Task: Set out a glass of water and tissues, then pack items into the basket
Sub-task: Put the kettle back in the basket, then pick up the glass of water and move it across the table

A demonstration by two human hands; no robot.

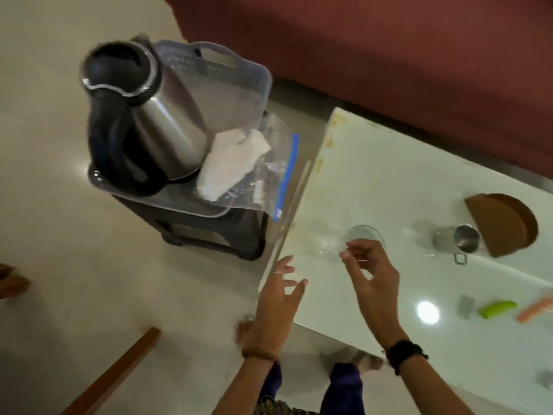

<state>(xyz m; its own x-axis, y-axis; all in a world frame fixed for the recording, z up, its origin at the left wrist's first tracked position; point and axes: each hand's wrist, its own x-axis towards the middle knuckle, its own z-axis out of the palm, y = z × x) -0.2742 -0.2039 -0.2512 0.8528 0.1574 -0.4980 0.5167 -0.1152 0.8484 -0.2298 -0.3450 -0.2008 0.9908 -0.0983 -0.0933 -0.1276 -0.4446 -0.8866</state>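
A clear glass (363, 236) stands on the white table (419, 181) near its left edge. My right hand (371, 274) hovers just in front of the glass, fingers curled and apart, holding nothing. My left hand (279, 290) is open at the table's left edge, also holding nothing. On a dark stool to the left sits a grey basket (215, 70) with a steel kettle (140, 115), lid open, in it. A zip bag (269, 175) holding white tissues (233, 163) lies against the kettle.
On the table lie a steel cup (457, 242), a brown wooden holder (502, 223), a green object (496, 308), an orange object (535, 310) and a small grey piece (466, 307). A dark red sofa (389, 49) runs behind. A wooden leg (119, 369) stands on the floor.
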